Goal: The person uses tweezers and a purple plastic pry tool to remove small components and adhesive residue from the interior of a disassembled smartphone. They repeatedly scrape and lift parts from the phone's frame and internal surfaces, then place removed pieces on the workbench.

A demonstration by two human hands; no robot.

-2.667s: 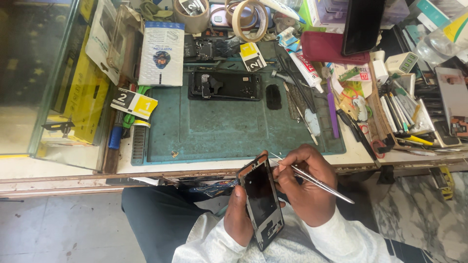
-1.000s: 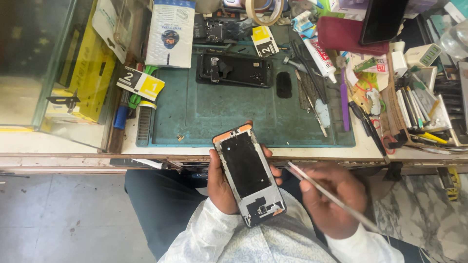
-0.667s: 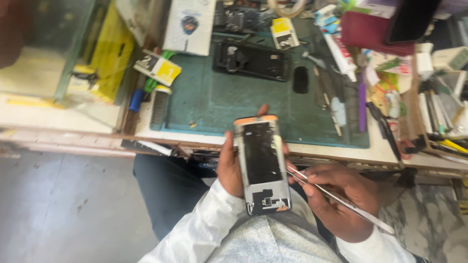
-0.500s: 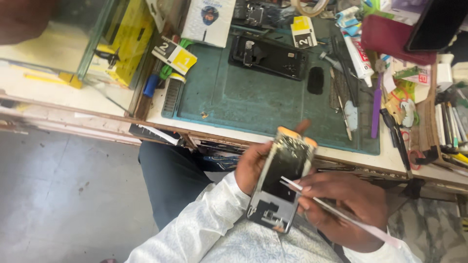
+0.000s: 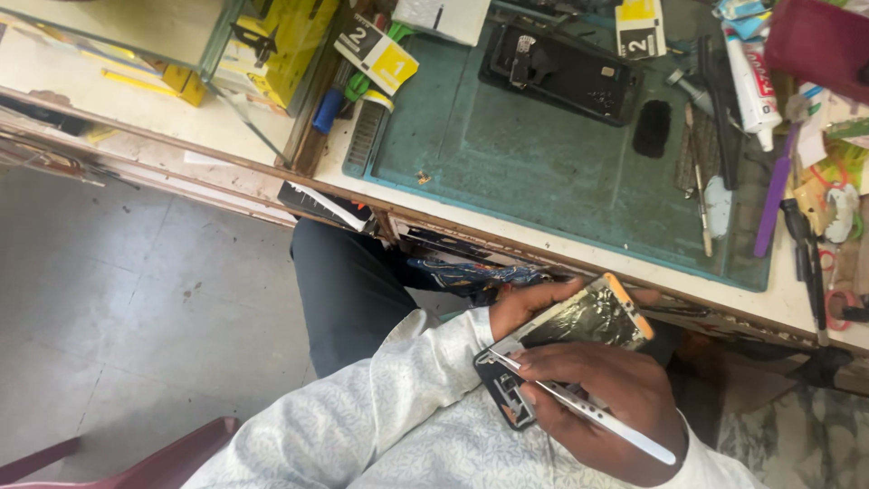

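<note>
Left hand (image 5: pixel 518 312): grips the opened phone (image 5: pixel 579 324) from beneath, over the lap, just below the bench edge.
Right hand (image 5: pixel 608 400): clenched on a white tool (image 5: pixel 579 409), tip at the phone's lower end.
Mat (image 5: pixel 543 172): green, on the bench, holding another phone frame (image 5: pixel 561 71).

A phone-repair workshop: the surface (image 5: pixel 561 243) carries a teal work mat (image 5: pixel 534 154) with a dismantled black phone body (image 5: pixel 559 72), screwdrivers (image 5: pixel 697 181), a glue tube (image 5: pixel 747 86) and small yellow parts boxes (image 5: pixel 380 59), beside a glass display case (image 5: pixel 163 45).
</note>
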